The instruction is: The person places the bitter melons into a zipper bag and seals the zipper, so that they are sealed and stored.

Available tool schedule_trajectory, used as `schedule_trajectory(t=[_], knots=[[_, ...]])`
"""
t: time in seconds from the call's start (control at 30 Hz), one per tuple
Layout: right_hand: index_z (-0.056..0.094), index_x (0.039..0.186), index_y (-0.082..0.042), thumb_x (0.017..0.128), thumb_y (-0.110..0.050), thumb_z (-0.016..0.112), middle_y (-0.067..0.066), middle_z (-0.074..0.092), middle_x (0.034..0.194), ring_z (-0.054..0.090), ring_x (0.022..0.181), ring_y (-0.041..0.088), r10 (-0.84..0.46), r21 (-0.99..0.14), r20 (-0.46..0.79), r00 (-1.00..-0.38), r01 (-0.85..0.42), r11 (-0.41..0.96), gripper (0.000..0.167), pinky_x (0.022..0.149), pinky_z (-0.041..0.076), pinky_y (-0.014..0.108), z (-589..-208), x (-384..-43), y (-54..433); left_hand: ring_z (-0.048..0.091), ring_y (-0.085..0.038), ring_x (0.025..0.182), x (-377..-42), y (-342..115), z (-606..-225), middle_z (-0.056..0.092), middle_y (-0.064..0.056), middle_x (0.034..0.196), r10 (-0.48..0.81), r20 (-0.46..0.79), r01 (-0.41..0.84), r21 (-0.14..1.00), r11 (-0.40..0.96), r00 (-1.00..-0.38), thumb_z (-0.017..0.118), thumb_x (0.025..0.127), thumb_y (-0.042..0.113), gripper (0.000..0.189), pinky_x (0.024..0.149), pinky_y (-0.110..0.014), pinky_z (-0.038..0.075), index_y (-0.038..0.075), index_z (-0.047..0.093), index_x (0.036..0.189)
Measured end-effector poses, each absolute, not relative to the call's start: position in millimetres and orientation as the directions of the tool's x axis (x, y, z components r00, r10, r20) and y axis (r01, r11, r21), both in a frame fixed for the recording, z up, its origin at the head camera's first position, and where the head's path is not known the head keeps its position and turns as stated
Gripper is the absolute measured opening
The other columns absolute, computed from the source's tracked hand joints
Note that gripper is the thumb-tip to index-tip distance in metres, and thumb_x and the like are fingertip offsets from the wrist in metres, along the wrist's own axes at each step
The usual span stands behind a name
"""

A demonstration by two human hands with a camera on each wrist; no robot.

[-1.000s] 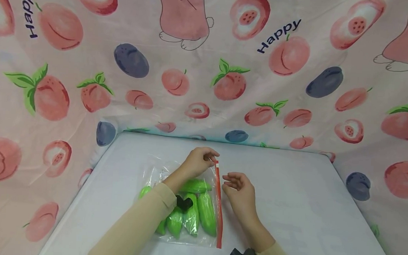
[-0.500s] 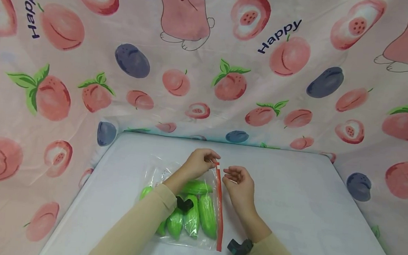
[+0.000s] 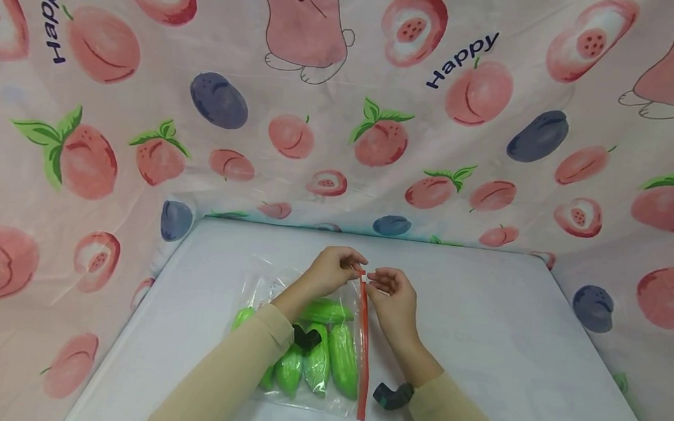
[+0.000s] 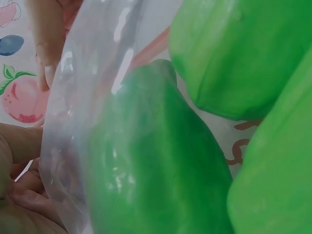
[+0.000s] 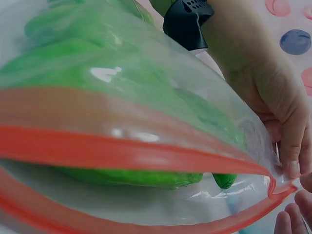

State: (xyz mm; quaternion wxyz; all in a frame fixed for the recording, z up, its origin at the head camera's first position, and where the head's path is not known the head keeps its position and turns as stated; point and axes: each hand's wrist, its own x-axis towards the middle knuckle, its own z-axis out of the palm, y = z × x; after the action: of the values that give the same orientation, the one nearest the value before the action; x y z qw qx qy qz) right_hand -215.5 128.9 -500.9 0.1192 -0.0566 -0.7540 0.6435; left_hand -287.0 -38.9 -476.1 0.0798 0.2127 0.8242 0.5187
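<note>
A clear zip bag [image 3: 335, 402] lies on the white table with several long, smooth green fruit-like pieces [image 3: 343, 363] inside; their kind is unclear. Along its right side runs a red zip strip [image 3: 364, 364] with a small white slider [image 3: 364, 277] at the far end. My left hand [image 3: 331, 265] reaches across the bag and pinches its far corner beside the slider. Close by on the other side, my right hand [image 3: 396, 301] holds its fingers loosely bent at the strip's end; whether they touch is unclear. In the right wrist view the bag's red-edged mouth [image 5: 146, 158] gapes.
The white table [image 3: 490, 346] extends to the right and left of the bag. A peach-patterned cloth [image 3: 329, 140] rises behind and at both sides. Dark wrist-worn devices sit at the left wrist [image 3: 307, 338] and right wrist [image 3: 393, 396].
My right hand has moved up and slightly left until its fingertips are at the slider end. My left hand keeps its pinch; the bag's corner has shifted slightly nearer and right.
</note>
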Motion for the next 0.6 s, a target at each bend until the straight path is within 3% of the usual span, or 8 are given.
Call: schedule_trajectory(t=[0.33,0.6], knots=[[0.068,0.119,-0.004,0.093,0.004,0.077,0.020,0.075,0.109,0.071,0.093,0.017,0.271,-0.987,0.100,-0.957,-0.062,0.147,0.029,0.078,0.059,0.016,-503.4,-224.0,126.6,0.065,-0.011,0.083,-286.0,-37.4,-475.6,0.075,-0.007,0.100,0.467,0.103,0.296,0.884,0.361,-0.878,0.072,0.100,0.002,0.022,0.070,-0.023,0.054,0.007,0.078,0.121],[0.068,0.120,-0.003,0.092,0.001,0.080,0.018,0.074,0.104,0.070,0.089,0.016,0.270,-0.988,0.096,-0.958,-0.058,0.146,0.031,0.075,0.059,0.017,-503.0,-225.4,127.4,0.065,-0.012,0.083,-284.9,-36.4,-473.2,0.074,-0.008,0.100,0.484,0.099,0.299,0.886,0.356,-0.869,0.071,0.101,0.002,0.022,0.071,-0.024,0.055,0.006,0.078,0.121]])
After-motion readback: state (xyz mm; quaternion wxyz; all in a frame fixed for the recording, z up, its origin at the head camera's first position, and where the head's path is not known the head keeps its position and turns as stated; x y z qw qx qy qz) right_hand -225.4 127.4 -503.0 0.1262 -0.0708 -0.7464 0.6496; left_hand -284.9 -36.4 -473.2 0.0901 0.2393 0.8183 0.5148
